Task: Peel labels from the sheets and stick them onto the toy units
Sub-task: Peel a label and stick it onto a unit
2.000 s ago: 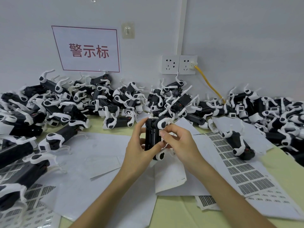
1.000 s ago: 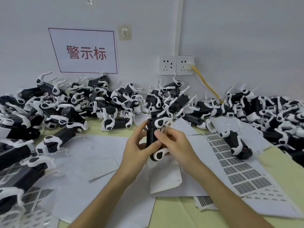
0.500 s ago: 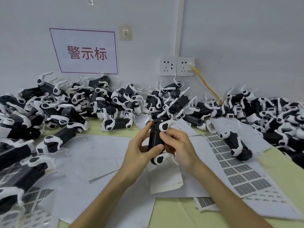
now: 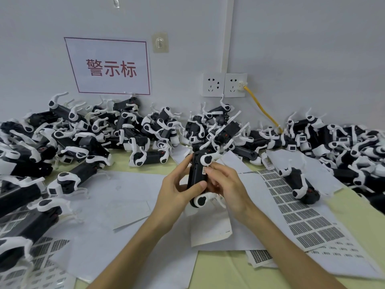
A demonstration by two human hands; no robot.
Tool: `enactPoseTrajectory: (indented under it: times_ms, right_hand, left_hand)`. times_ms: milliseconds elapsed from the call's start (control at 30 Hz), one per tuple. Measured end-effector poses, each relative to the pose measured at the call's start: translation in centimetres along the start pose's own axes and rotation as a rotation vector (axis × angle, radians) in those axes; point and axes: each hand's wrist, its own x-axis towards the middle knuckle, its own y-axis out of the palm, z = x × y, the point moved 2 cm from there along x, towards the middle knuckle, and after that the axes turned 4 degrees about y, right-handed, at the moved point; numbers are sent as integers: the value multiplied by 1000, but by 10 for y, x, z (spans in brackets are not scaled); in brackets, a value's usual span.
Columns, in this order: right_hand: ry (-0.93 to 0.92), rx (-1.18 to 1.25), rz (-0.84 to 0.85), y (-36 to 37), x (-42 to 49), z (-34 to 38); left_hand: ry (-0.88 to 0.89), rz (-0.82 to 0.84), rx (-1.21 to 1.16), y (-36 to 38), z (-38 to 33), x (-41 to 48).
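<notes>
A black-and-white toy unit (image 4: pixel 196 177) is held upright above the table's middle. My left hand (image 4: pixel 176 190) grips its body from the left, thumb across the lower front. My right hand (image 4: pixel 226 184) holds it from the right, fingertips pressing a small white label (image 4: pixel 203 170) on its side. A label sheet (image 4: pixel 298 209) with rows of dark printed labels lies to the right. Another label sheet (image 4: pixel 41 259) lies at the lower left.
Heaps of toy units (image 4: pixel 129 130) line the wall, with more toy units (image 4: pixel 343 147) at the right. One toy unit (image 4: pixel 300 182) lies on the right sheet. White backing papers (image 4: pixel 108 197) cover the yellow-green table (image 4: pixel 225 272). A yellow cable (image 4: pixel 262 109) runs from the wall socket.
The toy unit stays gripped in both hands and has tilted slightly. My right fingers have shifted along its side, and a small white label now shows under them.
</notes>
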Motion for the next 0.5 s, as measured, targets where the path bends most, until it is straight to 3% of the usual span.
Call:
enactPoseTrajectory:
  times_ms: [500]
  right_hand:
    - [-39,-122,5,-1,2,-2]
  left_hand:
    - [-37,-3,-50,1,-3,-1]
